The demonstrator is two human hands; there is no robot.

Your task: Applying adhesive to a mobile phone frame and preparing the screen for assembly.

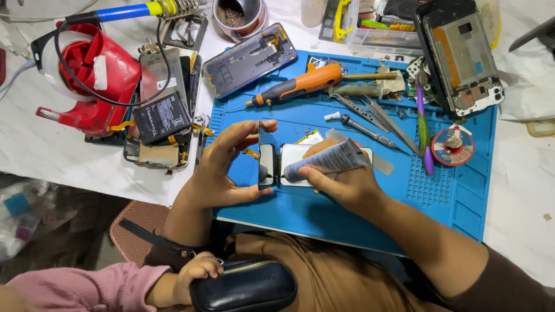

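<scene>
Blue mat (451, 196): left hand (217, 167) steadies phone frame (267, 156); right hand (341, 185) holds glue tube (326, 162).

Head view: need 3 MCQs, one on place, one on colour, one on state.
1. Where does the orange rotary tool lie?
A. on the blue mat
B. in the red holder
C. on the lap

2. What colour is the tube in the right hand?
A. yellow
B. grey
C. green

3. How is the phone frame at the left hand placed?
A. flat on the mat
B. stood on edge, gripped between thumb and fingers
C. inside the black pouch

Key:
1 A, the tool rests on the mat above the hands.
2 B, the tube body is grey with its dark tip at the frame.
3 B, the frame stands upright and the left hand's thumb and fingers clasp it.
</scene>
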